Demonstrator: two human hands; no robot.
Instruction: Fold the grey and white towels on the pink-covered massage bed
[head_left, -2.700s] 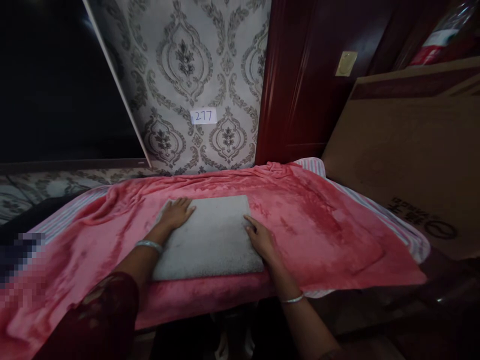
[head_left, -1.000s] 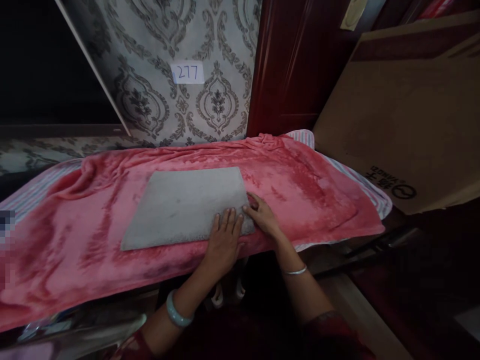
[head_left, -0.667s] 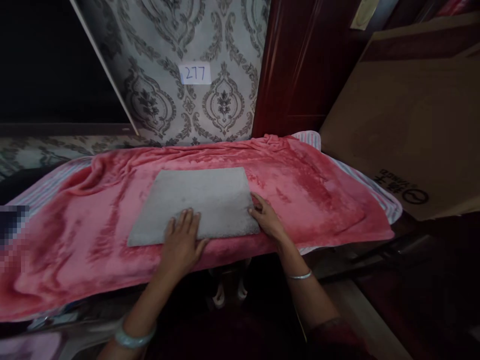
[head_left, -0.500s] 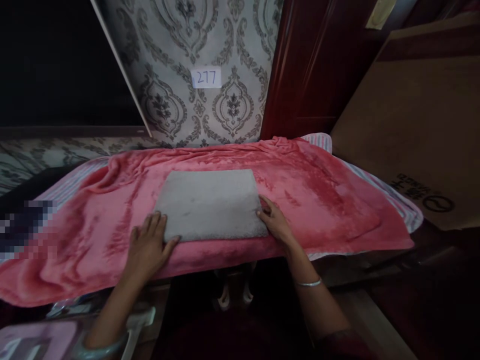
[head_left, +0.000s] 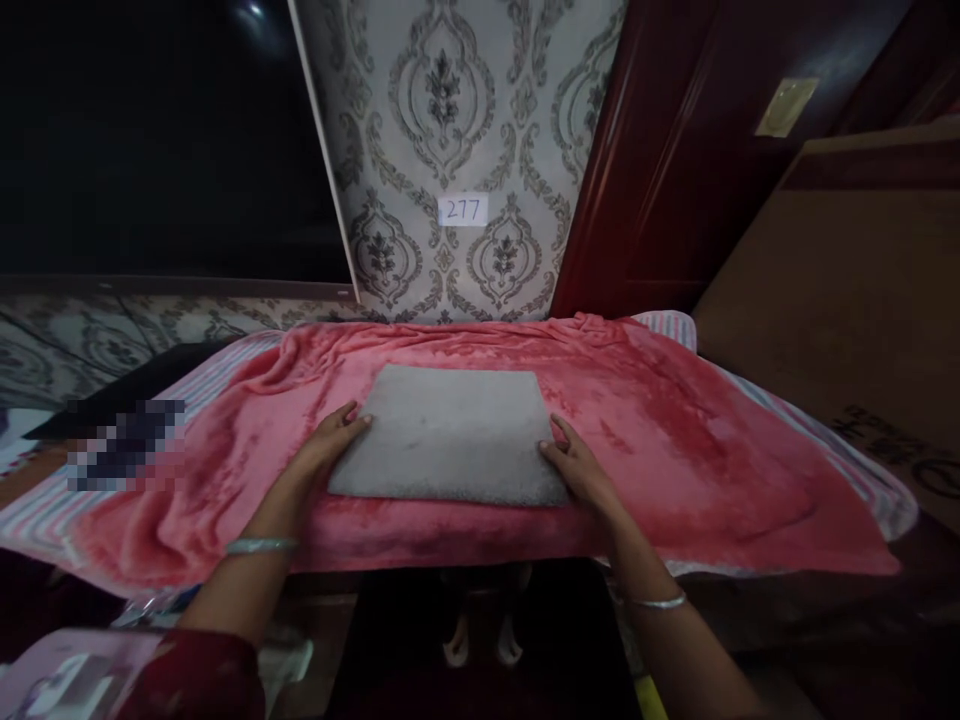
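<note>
A flat grey rectangular mat (head_left: 450, 435) with a short, fuzzy surface lies on a pink plush blanket (head_left: 697, 480). My left hand (head_left: 330, 440) is at the mat's left edge, its thumb over the edge and its fingertips just beyond. On the opposite side, my right hand (head_left: 577, 460) takes the right edge between thumb and fingers. The undersides of both hands are hidden, as is anything beneath the mat. The mat's front edge lies close to the front edge of the blanket.
A striped cloth (head_left: 889, 500) shows under the blanket's sides. A large dark screen (head_left: 165, 150) stands at the back left, and a cardboard box (head_left: 840, 290) at the right. The patterned wall behind bears a paper label (head_left: 463, 209) reading 277.
My left hand has gone from lying flat on the mat's front left corner to gripping its left edge. My right hand stays at the right edge. The camera view has shifted.
</note>
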